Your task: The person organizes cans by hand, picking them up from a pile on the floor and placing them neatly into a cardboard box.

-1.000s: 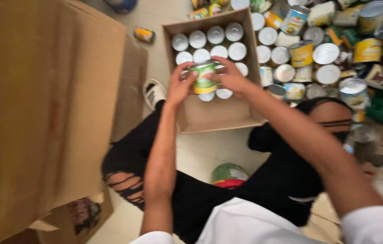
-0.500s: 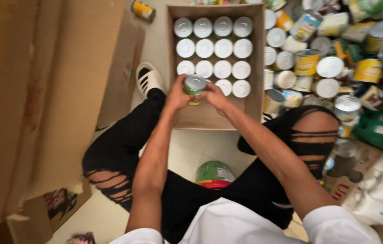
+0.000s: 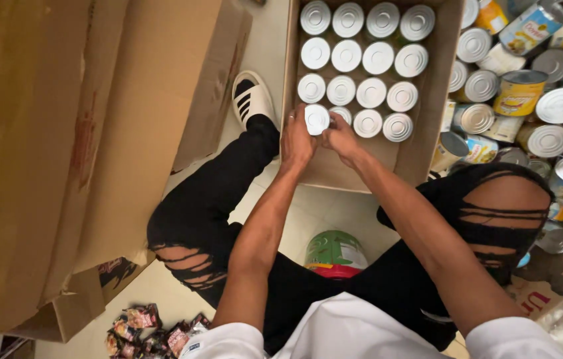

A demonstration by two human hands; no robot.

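My left hand [image 3: 297, 141] and right hand [image 3: 340, 138] grip a hard, heavy, slippery round silver tin can [image 3: 317, 119] by its sides.

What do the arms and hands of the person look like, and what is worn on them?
Both forearms are bare. Short white sleeves cover only the upper arms near the shoulders. The left hand wears a thin ring on one finger. The right hand shows no ring, and no glove or watch is visible on either hand or wrist.
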